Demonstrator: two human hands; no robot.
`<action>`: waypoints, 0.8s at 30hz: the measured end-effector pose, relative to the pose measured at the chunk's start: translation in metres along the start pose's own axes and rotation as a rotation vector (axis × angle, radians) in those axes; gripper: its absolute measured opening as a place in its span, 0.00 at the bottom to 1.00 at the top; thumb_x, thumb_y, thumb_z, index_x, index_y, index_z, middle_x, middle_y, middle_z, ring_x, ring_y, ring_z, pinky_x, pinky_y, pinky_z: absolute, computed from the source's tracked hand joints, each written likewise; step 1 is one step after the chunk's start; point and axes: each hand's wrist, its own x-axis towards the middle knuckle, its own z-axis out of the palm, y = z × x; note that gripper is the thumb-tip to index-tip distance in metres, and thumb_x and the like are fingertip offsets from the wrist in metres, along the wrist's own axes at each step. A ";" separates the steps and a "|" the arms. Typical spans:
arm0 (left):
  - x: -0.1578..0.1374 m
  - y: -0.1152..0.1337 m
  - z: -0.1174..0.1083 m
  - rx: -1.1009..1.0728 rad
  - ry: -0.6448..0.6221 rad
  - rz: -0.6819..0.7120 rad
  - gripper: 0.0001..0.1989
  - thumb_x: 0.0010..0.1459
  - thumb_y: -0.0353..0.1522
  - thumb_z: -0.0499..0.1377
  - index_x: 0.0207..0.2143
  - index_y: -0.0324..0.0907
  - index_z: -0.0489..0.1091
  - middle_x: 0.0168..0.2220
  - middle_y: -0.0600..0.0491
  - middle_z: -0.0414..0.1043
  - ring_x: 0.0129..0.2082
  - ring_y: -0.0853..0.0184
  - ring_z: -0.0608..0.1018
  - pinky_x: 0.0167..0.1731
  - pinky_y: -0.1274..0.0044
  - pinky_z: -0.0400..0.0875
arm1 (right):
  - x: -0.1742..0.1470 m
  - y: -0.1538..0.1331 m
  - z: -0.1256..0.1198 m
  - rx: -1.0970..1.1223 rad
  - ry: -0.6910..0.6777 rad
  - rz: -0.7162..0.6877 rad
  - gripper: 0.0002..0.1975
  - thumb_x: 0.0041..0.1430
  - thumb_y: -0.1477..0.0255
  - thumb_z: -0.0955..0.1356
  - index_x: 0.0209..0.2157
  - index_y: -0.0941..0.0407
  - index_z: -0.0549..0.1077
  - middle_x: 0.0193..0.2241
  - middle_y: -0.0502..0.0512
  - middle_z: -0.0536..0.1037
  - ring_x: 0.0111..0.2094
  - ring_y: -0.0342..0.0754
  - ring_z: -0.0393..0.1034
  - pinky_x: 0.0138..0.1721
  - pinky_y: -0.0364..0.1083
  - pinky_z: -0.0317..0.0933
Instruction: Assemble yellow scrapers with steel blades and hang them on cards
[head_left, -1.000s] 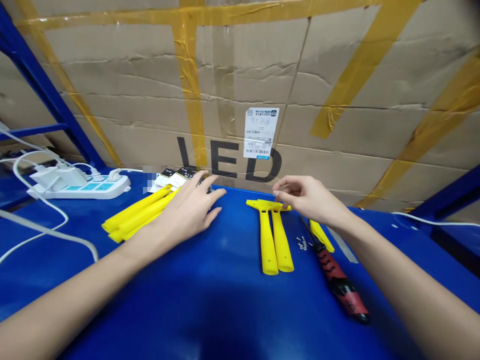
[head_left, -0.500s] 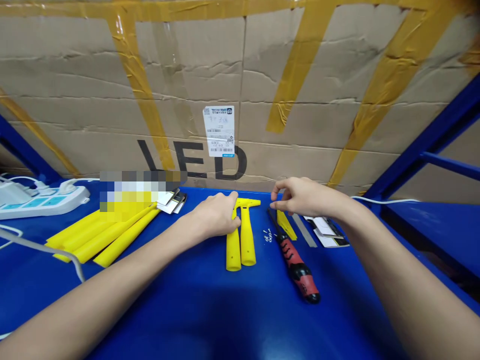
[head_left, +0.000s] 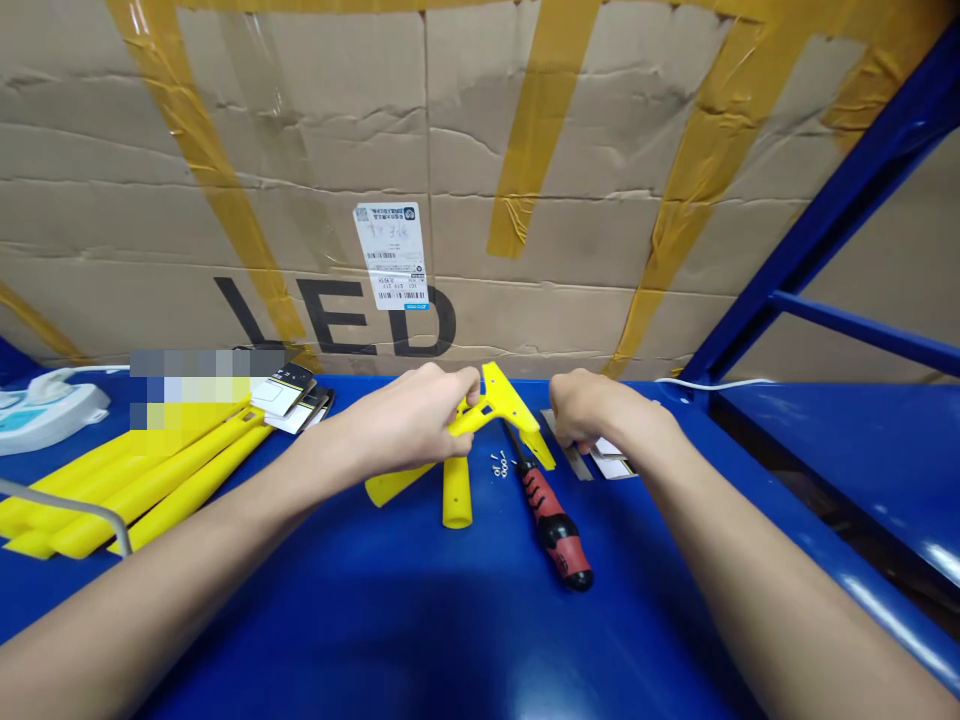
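While yellow tool (head_left: 504, 402) in left hand (head_left: 420, 412), carton (head_left: 510, 310) contents unseen.

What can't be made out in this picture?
Head view:
Right hand: its back hides most fingertips; grip unclear.
Held yellow tool: left hand covers part of its handle.
Small metal parts: too small to count.
Power strip: cut off by the left edge.
Piled yellow handles: pixelation hides part.
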 end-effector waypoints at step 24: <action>-0.015 -0.018 -0.025 0.122 -0.189 0.136 0.14 0.60 0.34 0.58 0.47 0.44 0.74 0.38 0.50 0.78 0.35 0.63 0.77 0.32 0.75 0.64 | -0.011 0.002 -0.018 0.374 0.128 -0.244 0.08 0.48 0.74 0.72 0.19 0.54 0.72 0.17 0.49 0.74 0.19 0.43 0.66 0.20 0.43 0.57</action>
